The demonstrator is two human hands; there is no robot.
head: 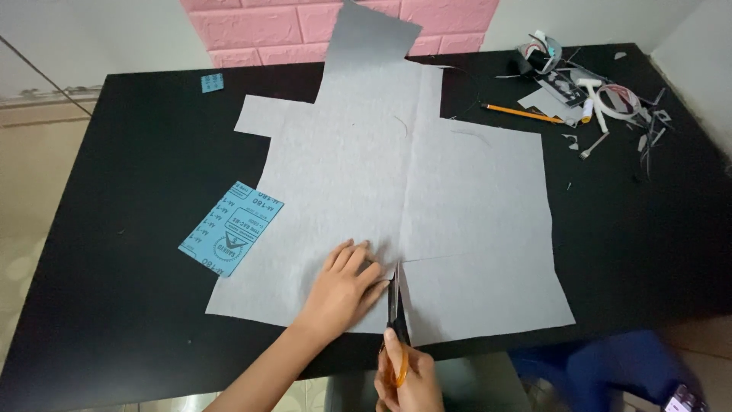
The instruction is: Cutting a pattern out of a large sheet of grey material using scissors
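Note:
A large grey sheet (427, 191), cut into an irregular stepped shape, lies flat on the black table (137, 305). My left hand (345, 286) presses flat on the sheet near its front edge, fingers spread. My right hand (408, 378) grips orange-handled scissors (395, 320) just right of the left hand. The blades point away from me and sit in a cut that runs up from the sheet's front edge.
A blue rectangular sheet (231, 227) lies at the grey sheet's left edge, and a small blue scrap (212, 82) sits at the back left. A yellow pencil (522, 113), a white tool and several offcuts clutter the back right corner. A pink brick wall (267, 30) stands behind.

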